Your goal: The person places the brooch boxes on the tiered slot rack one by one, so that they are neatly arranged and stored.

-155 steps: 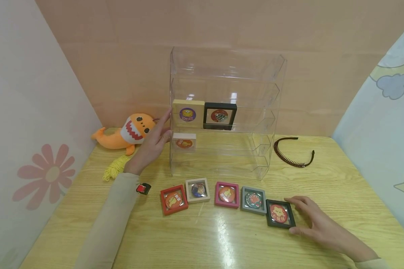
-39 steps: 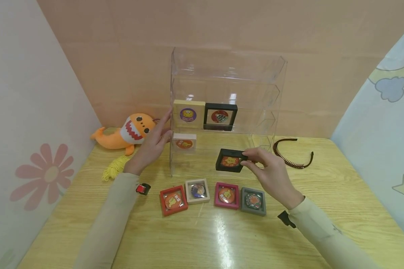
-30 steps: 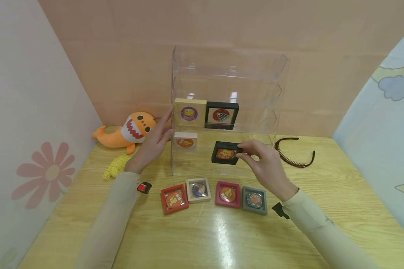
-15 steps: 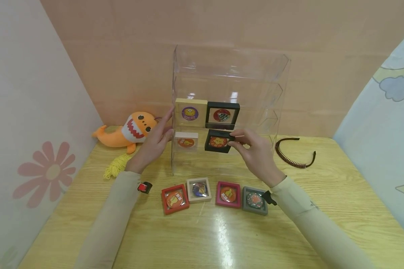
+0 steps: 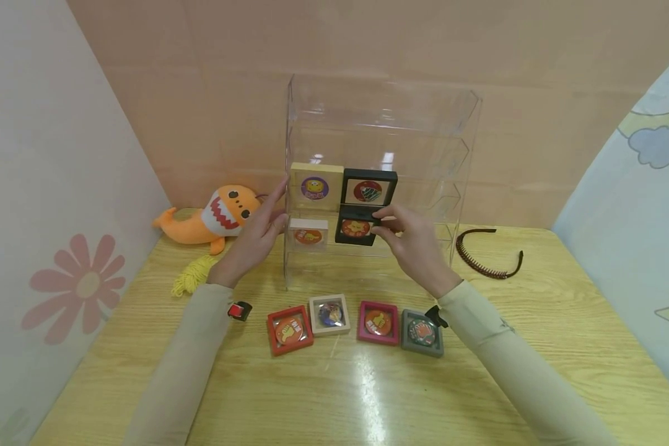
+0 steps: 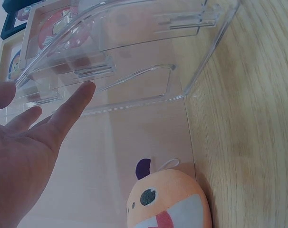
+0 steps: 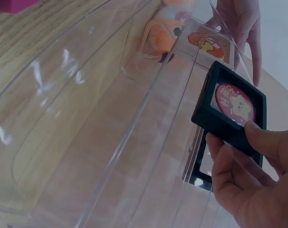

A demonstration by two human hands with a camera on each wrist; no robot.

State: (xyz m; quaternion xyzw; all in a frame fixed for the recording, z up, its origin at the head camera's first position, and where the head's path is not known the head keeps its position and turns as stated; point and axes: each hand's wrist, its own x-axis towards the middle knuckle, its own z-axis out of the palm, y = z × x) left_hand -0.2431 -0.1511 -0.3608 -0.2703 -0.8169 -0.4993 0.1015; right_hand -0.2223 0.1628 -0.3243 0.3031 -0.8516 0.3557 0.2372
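Note:
My right hand (image 5: 415, 244) pinches the right edge of a black square display frame (image 7: 232, 102) that holds a red badge with a yellow star. In the head view this frame (image 5: 355, 228) overlaps the lower tier of a clear acrylic display rack (image 5: 424, 124), just under another black frame (image 5: 369, 189). My left hand (image 5: 254, 232) rests against the rack's left side with its fingers extended, as the left wrist view also shows of that hand (image 6: 34, 142). A cream frame (image 5: 316, 186) stands on the upper tier, and a white frame (image 5: 308, 235) sits below it.
On the table in front of the rack lie a red frame (image 5: 290, 331), a beige frame (image 5: 329, 314), a magenta frame (image 5: 378, 323) and a grey frame (image 5: 422, 333). An orange plush shark (image 5: 201, 226) and yellow yarn (image 5: 194, 276) are at left; a dark headband (image 5: 482, 266) is at right.
My right hand has picked the black star frame up from the right end of the table row and brought it left and up to the rack's lower tier. The left hand keeps its place.

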